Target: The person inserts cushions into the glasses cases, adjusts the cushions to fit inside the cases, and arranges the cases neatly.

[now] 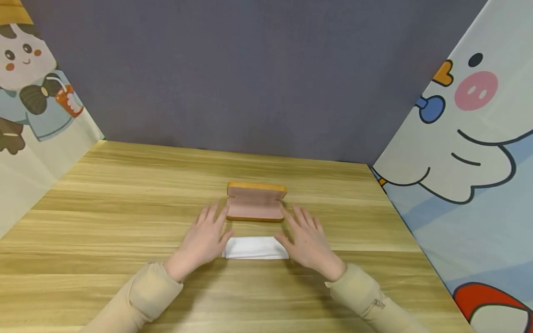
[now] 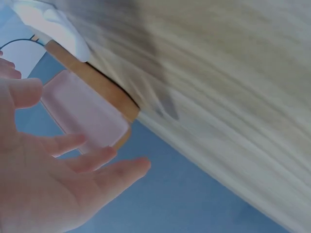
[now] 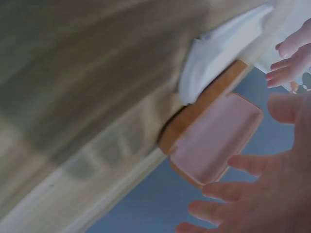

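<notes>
Where fingers [image 1: 222, 215] spread, oblong case [image 1: 256, 208], folded cloth [image 1: 255, 248]

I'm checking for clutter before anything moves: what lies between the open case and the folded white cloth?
Nothing but a narrow bare strip of wooden table lies between the open case and the folded white cloth; the head view shows this.

Case [image 1: 255, 209]: back hid., head view; pt. behind L hand [image 2: 46, 189], L wrist view.
Cloth [image 1: 253, 249]: top R cnr. behind R hand [image 1: 310, 244], head view.
Sleeves [image 1: 155, 290]: cut, btm. edge, head view.
R-sleeve mark [image 1: 378, 304]: too sm. to read.
</notes>
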